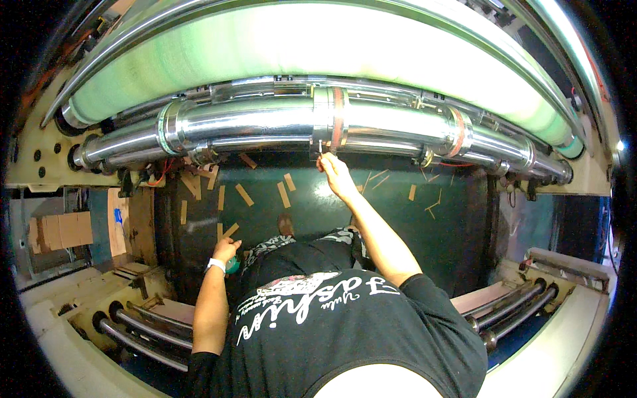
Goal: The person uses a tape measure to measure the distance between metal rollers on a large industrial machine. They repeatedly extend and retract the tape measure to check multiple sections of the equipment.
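One shiny roller [249,123] wears three collars [324,116]; the middle one is silver, banded rust-red. At its near edge the right hand [331,171] pinches one slim, pale tool [320,146]. The left hand [227,249] hangs low beside one green object [233,264]; whether it grips that, I can't tell.

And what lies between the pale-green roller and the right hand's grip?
In the head view, the shiny collared roller and slimmer bars lie between the pale-green roller and the right hand's grip.
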`<state>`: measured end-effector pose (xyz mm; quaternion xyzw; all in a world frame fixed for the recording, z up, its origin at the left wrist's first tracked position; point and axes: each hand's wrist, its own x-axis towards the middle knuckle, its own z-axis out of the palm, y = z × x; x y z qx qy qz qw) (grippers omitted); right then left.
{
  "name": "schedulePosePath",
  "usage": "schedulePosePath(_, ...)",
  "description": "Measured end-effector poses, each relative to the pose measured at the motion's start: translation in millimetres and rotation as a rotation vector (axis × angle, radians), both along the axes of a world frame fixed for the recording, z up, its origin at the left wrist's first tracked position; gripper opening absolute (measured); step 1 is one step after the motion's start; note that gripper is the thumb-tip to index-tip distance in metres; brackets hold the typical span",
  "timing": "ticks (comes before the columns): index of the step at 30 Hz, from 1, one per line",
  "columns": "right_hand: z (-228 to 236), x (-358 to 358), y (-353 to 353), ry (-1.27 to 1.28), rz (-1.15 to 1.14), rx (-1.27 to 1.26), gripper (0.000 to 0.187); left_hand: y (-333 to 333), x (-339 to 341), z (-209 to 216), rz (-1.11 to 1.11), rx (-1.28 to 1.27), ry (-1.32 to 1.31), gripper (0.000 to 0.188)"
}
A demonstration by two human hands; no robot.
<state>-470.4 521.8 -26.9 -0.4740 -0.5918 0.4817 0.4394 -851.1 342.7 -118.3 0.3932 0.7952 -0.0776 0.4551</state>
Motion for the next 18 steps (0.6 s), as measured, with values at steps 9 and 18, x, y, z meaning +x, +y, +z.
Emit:
schedulePosePath(9,4,32,2,-0.341,-0.036,0.257,0.027,-31,-12,9,0.168,0.107,-0.030,0.046)
schedulePosePath(18,163,49,25,-1.176,0.231,0.564,0.031,-2,28,8,0.181,0.176,-0.187,0.049)
